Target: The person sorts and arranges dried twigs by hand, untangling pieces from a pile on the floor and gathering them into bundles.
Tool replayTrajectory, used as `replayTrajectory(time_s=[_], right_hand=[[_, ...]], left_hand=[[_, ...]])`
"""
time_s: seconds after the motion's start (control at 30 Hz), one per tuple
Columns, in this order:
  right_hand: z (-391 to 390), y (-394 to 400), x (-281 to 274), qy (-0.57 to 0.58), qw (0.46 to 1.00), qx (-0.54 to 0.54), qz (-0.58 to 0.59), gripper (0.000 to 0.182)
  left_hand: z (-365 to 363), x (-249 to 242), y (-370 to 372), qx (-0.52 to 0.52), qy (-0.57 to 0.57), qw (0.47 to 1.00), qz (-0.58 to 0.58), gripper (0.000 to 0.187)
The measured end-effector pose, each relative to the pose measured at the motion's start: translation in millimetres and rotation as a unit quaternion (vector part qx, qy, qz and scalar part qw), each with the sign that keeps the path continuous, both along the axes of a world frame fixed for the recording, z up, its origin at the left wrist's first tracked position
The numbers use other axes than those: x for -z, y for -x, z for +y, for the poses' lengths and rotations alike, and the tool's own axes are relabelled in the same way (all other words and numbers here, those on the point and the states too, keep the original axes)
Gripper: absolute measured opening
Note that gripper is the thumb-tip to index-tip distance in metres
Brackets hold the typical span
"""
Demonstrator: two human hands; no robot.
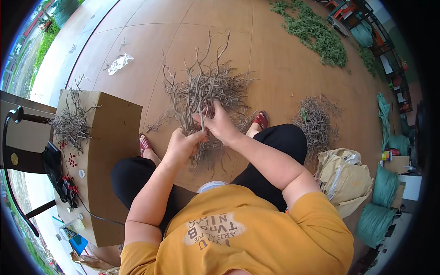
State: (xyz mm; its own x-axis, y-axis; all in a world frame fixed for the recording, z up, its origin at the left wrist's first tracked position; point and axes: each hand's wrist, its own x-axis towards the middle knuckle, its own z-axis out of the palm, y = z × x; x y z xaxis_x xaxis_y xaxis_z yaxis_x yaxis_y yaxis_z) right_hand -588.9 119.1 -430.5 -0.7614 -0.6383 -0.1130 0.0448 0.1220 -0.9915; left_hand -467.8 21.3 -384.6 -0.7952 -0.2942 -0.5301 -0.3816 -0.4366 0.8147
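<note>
A bunch of bare, twisted twigs (pixel 198 87) rises from between my hands, its crooked tips pointing away from me. My left hand (pixel 184 144) is closed around the lower ends of the bunch. Just above and to the right, my right hand (pixel 219 123) also grips the twigs, its fingers partly hidden among the stems. Behind and below the bunch, a loose heap of similar grey-brown twigs (pixel 236 87) lies on the floor between my feet.
A cardboard box (pixel 112 137) at left bears more twigs (pixel 72 123) and red berry sprigs (pixel 72 160). Another twig pile (pixel 316 121) lies right, near a crumpled paper sack (pixel 343 178). Green foliage (pixel 316 36) and a clear plastic bag (pixel 120 63) lie farther off on the floor.
</note>
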Motion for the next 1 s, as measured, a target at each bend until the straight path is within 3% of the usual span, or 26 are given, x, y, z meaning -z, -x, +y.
replayTrajectory(time_s=[0.07,0.13,0.2,0.27,0.33,0.37,0.5,0.6,0.7,0.8,0.87,1.0], right_hand=[[6.0,29.2,-7.6,-0.015,0.999,-0.020,-0.032,0.037],[17.7,70.7,-5.4,-0.023,0.992,0.045,-0.116,0.040],[31.0,106.8,43.5,-0.050,0.995,0.089,0.017,0.037],[61.6,149.8,94.2,-0.161,0.928,0.266,0.203,0.034],[87.8,163.8,77.0,-0.218,0.901,0.359,0.108,0.034],[91.4,166.2,84.8,-0.176,0.920,0.318,0.149,0.044],[67.5,110.4,32.2,-0.119,0.959,0.191,-0.174,0.053],[58.0,105.4,30.8,-0.034,0.936,0.219,-0.275,0.044],[50.6,104.4,17.8,0.083,0.935,0.201,-0.279,0.032],[37.9,73.2,-25.3,0.048,0.941,0.161,-0.294,0.021],[33.4,71.8,-15.8,0.000,0.963,0.173,-0.205,0.018],[40.4,92.1,-1.0,0.090,0.962,0.209,-0.148,0.020]], left_hand=[[-17.0,-5.6,-4.9,-0.040,-0.050,0.998,-0.014,0.013],[-31.7,-31.5,-9.5,-0.050,-0.087,0.995,-0.026,0.016],[-42.1,-28.1,-20.1,-0.008,-0.103,0.994,-0.027,0.019],[-54.4,-32.8,-35.6,-0.009,-0.133,0.990,-0.050,0.019],[-73.5,-37.6,-58.2,-0.026,-0.130,0.991,-0.017,0.019],[-74.2,-36.7,-58.5,-0.031,-0.115,0.993,-0.021,0.019],[-73.8,-31.5,-63.0,-0.042,-0.121,0.992,-0.014,0.020],[-69.5,-31.8,-58.4,-0.070,-0.057,0.996,-0.016,0.018],[-66.6,-22.0,-55.7,-0.105,0.000,0.994,0.004,0.018],[-58.9,-13.0,-49.9,-0.178,0.031,0.983,0.035,0.017],[-59.3,-14.7,-51.4,-0.190,0.055,0.976,0.090,0.016],[-59.8,-14.4,-54.1,-0.194,0.093,0.967,0.137,0.014]])
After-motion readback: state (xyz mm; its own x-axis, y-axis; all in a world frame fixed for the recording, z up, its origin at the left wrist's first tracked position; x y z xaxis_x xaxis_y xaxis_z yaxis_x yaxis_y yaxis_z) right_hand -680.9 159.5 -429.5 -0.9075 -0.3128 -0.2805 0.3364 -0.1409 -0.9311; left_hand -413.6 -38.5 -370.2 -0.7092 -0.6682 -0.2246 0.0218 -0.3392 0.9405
